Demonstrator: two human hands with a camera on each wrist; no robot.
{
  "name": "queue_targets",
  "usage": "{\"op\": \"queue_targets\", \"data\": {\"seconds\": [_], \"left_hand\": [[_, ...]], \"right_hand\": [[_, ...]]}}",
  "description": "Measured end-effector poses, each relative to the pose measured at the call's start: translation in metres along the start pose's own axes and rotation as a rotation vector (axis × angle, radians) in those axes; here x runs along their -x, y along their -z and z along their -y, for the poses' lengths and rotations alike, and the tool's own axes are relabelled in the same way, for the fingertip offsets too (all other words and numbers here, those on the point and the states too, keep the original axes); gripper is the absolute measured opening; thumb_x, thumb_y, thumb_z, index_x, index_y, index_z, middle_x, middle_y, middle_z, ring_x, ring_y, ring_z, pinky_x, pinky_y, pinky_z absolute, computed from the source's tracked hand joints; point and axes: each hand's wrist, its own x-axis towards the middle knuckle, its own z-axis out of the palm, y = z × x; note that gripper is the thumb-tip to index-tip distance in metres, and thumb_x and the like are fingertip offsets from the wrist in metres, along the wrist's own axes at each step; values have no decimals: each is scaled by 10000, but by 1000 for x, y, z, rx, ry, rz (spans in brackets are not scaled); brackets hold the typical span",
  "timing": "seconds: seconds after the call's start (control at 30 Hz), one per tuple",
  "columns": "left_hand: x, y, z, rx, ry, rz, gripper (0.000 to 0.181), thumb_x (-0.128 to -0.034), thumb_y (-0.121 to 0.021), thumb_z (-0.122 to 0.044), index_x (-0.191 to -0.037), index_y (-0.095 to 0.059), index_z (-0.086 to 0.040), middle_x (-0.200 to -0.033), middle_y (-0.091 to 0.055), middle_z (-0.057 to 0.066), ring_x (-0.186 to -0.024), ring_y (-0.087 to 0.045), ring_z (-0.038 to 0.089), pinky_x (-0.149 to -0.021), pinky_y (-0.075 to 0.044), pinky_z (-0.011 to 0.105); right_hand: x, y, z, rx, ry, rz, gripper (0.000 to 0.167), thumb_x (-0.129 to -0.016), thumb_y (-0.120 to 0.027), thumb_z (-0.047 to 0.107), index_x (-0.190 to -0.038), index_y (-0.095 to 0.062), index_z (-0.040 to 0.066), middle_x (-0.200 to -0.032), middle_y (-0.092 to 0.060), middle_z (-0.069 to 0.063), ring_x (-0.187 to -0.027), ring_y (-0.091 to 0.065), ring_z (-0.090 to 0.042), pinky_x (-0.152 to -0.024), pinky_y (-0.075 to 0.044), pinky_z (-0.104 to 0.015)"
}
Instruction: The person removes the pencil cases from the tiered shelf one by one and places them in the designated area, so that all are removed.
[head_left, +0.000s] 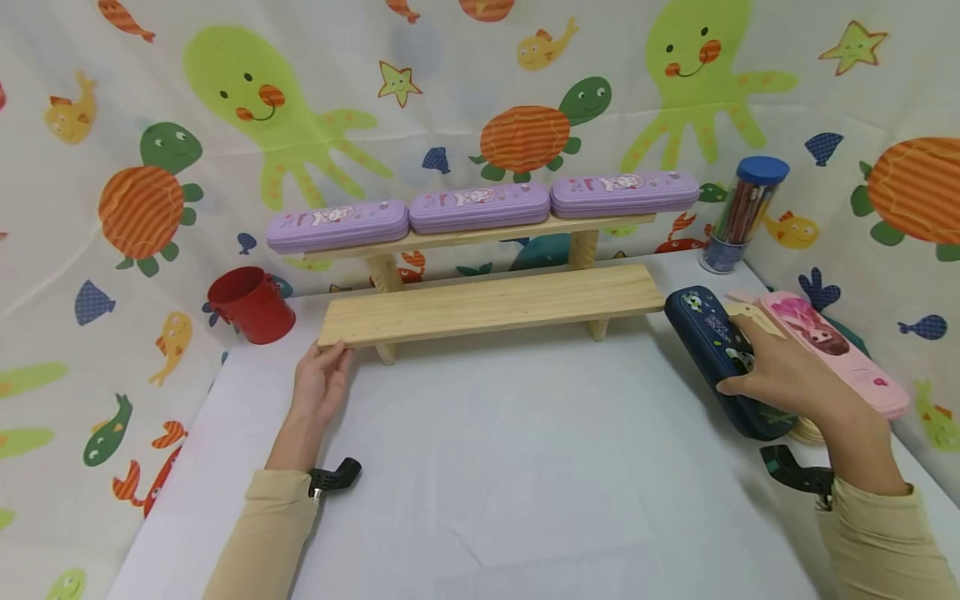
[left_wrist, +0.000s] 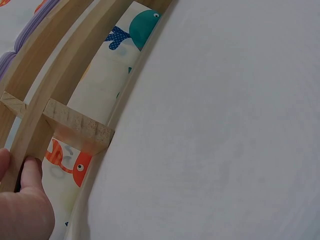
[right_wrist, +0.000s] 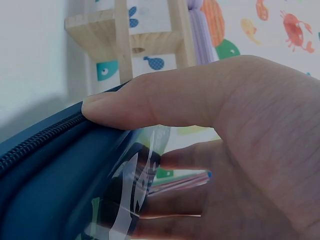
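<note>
My right hand (head_left: pixel 787 371) grips a dark blue pencil case (head_left: pixel 697 333) across its width at the table's right side. The right wrist view shows the thumb on the zipper edge of the pencil case (right_wrist: pixel 55 165), with the fingers on its far side. At the left, my left hand (head_left: pixel 321 387) pinches the front left corner of a two-tier wooden shelf's lower board (head_left: pixel 487 304). In the left wrist view the thumb lies against the underside of the board (left_wrist: pixel 37 120). Three purple pencil cases (head_left: pixel 480 208) lie in a row on the upper board.
A pink pencil case (head_left: pixel 840 350) lies beyond the right hand, with a cream-coloured thing partly hidden beside it. A blue-lidded jar of pencils (head_left: pixel 742 217) stands at the back right. A red bucket (head_left: pixel 255 304) stands left of the shelf. Patterned cloth hangs behind.
</note>
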Motion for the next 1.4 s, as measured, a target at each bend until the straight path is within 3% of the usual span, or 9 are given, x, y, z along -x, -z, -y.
{"op": "queue_targets", "data": {"seconds": [0.33, 0.87, 1.17, 1.4], "left_hand": [[0, 3, 1, 24, 1, 11, 717, -1003, -535, -33, -1598, -163, -179, -1664, -203, -22, -1492, -301, 92, -1163, -372, 188], [2, 3, 1, -11, -7, 18, 698, -1008, -540, -58, -1594, -182, -178, -1656, -226, -15, -1484, -326, 97, -1134, -409, 178], [1, 1, 1, -6, -14, 11, 691, -1005, -540, -47, -1592, -198, -169, -1658, -219, -3, -1492, -312, 115, -1149, -396, 191], [2, 0, 1, -22, -10, -16, 692, -1000, -552, -51, -1590, -211, -172, -1654, -237, -2, -1483, -329, 112, -1146, -401, 187]], "right_hand": [[-2, -10, 1, 10, -19, 60, 1148, -756, -783, 549, -1554, -178, -11, -1440, -355, -389, -1206, -410, -549, -940, -388, -812], [-6, -19, 6, 87, -30, 66, 999, -774, -772, 502, -1456, -340, -86, -1315, -495, -394, -1063, -536, -477, -843, -490, -735], [-9, -16, 9, 92, -109, 110, 1109, -752, -779, 564, -1460, -275, -125, -1340, -418, -430, -1049, -511, -507, -847, -485, -748], [-8, -16, 8, 83, -106, 103, 1138, -738, -784, 581, -1462, -277, -136, -1361, -389, -445, -1107, -476, -552, -863, -461, -773]]}}
